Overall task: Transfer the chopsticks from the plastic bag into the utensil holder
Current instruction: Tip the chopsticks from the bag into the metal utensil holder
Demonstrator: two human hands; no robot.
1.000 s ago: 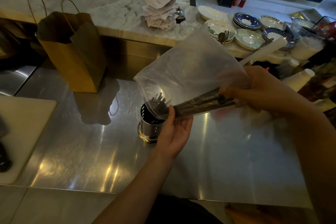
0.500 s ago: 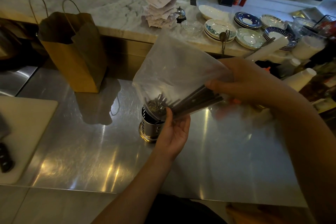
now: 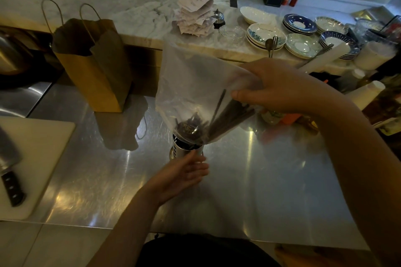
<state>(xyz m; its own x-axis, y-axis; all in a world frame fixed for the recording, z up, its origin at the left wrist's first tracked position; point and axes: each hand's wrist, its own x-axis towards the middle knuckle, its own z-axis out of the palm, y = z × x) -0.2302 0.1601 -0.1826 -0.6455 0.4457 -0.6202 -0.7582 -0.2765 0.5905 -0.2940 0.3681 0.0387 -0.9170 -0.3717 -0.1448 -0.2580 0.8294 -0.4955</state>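
A translucent plastic bag point(image 3: 193, 80) hangs mouth-down over a round metal utensil holder point(image 3: 184, 151) standing on the steel counter. Dark chopsticks point(image 3: 230, 119) lie slanted inside the bag, their lower ends bunched at the holder's rim. My right hand point(image 3: 280, 86) pinches the bag's upper end together with the tops of the chopsticks. My left hand point(image 3: 184, 173) sits just in front of the holder with fingers apart and slightly blurred, touching or nearly touching its near side; the holder's lower part is hidden behind it.
A brown paper bag point(image 3: 95, 67) stands behind and left of the holder. A white cutting board point(image 3: 39, 149) with a black-handled knife point(image 3: 10, 180) lies at the left edge. Stacked plates point(image 3: 267, 34), receipts on a spike point(image 3: 195, 15) and white cups point(image 3: 366, 93) fill the back right.
My right hand has raised the bag's upper end, tipping the chopsticks from nearly level to steeply slanted into the holder. My left hand has let go of the bag's mouth and dropped beside the holder.
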